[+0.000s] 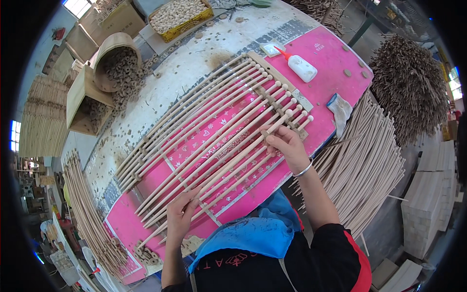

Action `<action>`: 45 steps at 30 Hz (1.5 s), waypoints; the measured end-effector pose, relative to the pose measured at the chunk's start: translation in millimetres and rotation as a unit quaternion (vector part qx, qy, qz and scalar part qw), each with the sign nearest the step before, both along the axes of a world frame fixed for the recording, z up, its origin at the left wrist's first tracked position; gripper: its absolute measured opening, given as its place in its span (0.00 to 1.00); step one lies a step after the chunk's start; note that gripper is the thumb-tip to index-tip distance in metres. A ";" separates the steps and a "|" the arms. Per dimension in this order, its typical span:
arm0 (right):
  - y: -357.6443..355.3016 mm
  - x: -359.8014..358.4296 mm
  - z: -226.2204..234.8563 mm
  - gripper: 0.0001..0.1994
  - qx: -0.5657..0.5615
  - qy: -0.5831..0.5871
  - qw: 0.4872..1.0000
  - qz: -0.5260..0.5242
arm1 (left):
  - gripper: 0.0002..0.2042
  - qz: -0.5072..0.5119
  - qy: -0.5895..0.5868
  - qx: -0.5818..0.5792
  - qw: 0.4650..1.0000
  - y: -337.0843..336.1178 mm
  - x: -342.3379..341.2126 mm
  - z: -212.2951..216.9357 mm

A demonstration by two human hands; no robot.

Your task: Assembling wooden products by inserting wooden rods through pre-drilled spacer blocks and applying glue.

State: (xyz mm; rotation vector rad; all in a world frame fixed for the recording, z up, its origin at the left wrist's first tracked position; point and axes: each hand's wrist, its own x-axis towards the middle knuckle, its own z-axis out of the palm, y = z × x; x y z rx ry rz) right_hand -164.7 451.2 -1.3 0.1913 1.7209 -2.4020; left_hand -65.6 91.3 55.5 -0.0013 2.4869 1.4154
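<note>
My right hand (pixel 286 144) is closed around a wooden rod (pixel 232 163) just below its ball end, thumb and fingers pinching it by a small wooden ring (pixel 265 133). Farther down the same rod, my left hand (pixel 182 212) grips it between thumb and fingers. Beside it lie several similar rods (pixel 194 114), side by side on the pink table cover (pixel 335 44). Small pale balls (pixel 278 84) cap their far-right ends, along a wooden strip (pixel 270 68). Rings also sit on some rods near both ends.
A white glue bottle (pixel 302 68) with a red nozzle lies beyond the rods, near a white glove (pixel 340 113). Loose rings spill from a round wooden tub (pixel 104 68) at left. A yellow basket (pixel 176 33) holds balls. Bundled rods (pixel 362 165) stand at right.
</note>
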 end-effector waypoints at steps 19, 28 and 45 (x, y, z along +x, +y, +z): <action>48.6 0.0 -21.1 0.14 0.132 0.037 0.971 -0.194 | 0.15 -0.031 0.203 -0.088 0.975 55.3 -57.2 -31.8; 47.8 1.4 -21.8 0.12 0.129 0.020 0.973 -0.188 | 0.17 -0.033 0.226 -0.091 0.969 68.7 -70.9 -52.9; 41.2 5.5 -12.9 0.11 0.125 0.036 0.980 -0.151 | 0.22 -0.003 0.334 -0.259 0.906 20.9 -105.8 -44.6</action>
